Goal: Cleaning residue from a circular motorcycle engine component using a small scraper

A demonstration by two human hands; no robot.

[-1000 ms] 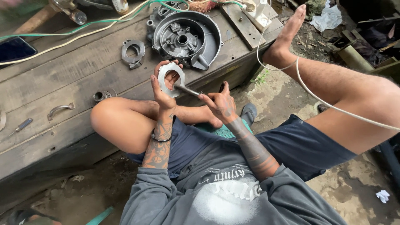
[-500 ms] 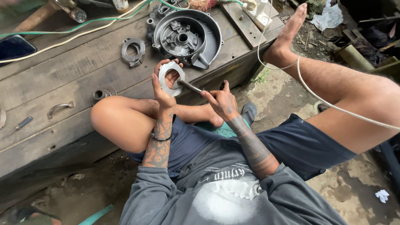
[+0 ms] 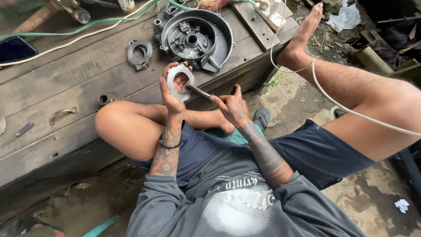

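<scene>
- Weathered wooden worktop (image 3: 79, 74), planked and stained, spanning the upper left, with cables trailing over its far edge.
- Round grey engine cover (image 3: 195, 39), cast metal with ribbed inner housing, resting open side up on the worktop near its right end.
- Smaller metal ring part (image 3: 140, 52) lying on the planks just left of the cover.
- Left hand (image 3: 173, 90) raised above a bent knee, thumb and fingers pinching a flat grey metal ring plate (image 3: 176, 83) by its rim, held upright in front of the worktop's edge, below the engine cover.
- Right hand (image 3: 232, 109) closed on the handle of a slim metal tool (image 3: 198, 91), index finger stretched along it, tip touching the plate's right side.
- Curved metal drawer handle (image 3: 62, 114) lying on the planks at left, well apart from both hands.
- Small screwdriver (image 3: 19, 131) near the worktop's left margin.
</scene>
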